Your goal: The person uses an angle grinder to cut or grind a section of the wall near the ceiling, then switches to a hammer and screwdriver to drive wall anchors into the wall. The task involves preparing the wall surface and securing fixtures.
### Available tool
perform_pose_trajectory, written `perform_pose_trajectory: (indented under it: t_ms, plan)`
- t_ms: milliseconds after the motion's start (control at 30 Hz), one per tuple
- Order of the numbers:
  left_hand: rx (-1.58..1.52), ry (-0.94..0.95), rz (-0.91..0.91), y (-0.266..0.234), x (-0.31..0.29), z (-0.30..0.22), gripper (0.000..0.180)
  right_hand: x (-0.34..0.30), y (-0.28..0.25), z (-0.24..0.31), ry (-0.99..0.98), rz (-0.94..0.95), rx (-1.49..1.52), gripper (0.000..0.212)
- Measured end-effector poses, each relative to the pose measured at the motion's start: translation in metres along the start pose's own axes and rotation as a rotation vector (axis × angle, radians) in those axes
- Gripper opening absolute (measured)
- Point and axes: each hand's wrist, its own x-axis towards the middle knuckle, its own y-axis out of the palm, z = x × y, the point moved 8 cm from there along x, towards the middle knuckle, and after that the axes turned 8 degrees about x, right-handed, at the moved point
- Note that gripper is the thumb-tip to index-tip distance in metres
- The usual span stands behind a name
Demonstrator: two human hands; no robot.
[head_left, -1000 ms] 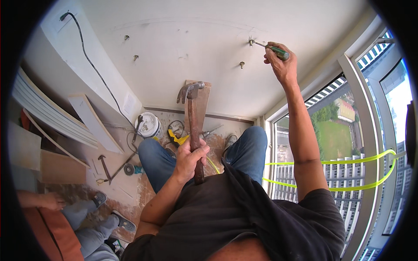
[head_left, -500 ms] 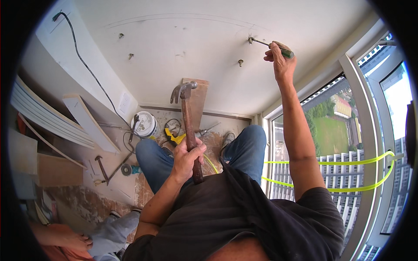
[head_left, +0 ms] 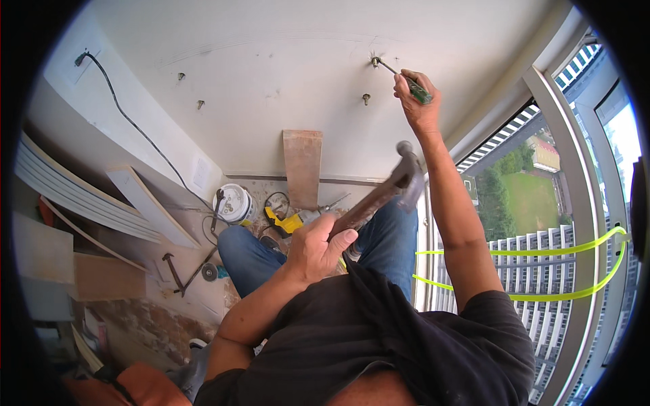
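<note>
My left hand is closed around the wooden handle of a claw hammer, whose head is raised to the right, below my right wrist. Reaching up to the wall, my right hand grips a screwdriver by its green handle. The screwdriver's tip meets a metal anchor bolt sticking out of the wall; whether it sits against the side or the end I cannot tell. A second bolt juts out just below it.
Two more bolts stick out further left. On the floor are a white bucket, a yellow drill, and another hammer. A board leans on the wall. Windows with a yellow-green strap stand at right; a person's orange clothing shows lower left.
The hammer has swung from upright over to the right, its head now near my right forearm. My right hand still holds the screwdriver at the same bolt. The view has shifted slightly.
</note>
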Motion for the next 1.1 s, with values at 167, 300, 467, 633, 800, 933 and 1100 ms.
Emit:
perform_pose_trajectory:
  t_ms: [167, 300, 467, 633, 800, 933, 1100]
  plan:
    - [0.416, 0.359, -0.074, -0.008, 0.035, -0.049, 0.042, -0.005, 0.024, 0.025, -0.262, 0.097, -0.275, 0.028]
    - [0.494, 0.497, -0.125, -0.016, 0.066, -0.046, 0.049, -0.002, 0.022, 0.035, -0.357, 0.083, -0.279, 0.023]
    - [0.567, 0.331, -0.153, -0.023, 0.1, 0.002, 0.047, -0.002, 0.028, 0.03, -0.401, 0.059, -0.232, 0.022]
    - [0.515, 0.397, -0.146, -0.018, 0.098, -0.024, 0.047, -0.004, 0.025, 0.028, -0.401, 0.091, -0.305, 0.023]
    - [0.521, 0.707, -0.107, -0.018, 0.093, -0.036, 0.048, -0.004, 0.02, 0.03, -0.357, 0.086, -0.241, 0.022]
    - [0.689, 0.344, -0.107, -0.018, 0.113, 0.0, 0.05, -0.007, 0.031, 0.038, -0.436, 0.083, -0.351, 0.022]
    - [0.417, 0.705, -0.167, -0.022, 0.08, -0.062, 0.053, -0.004, 0.026, 0.028, -0.436, 0.07, -0.275, 0.024]
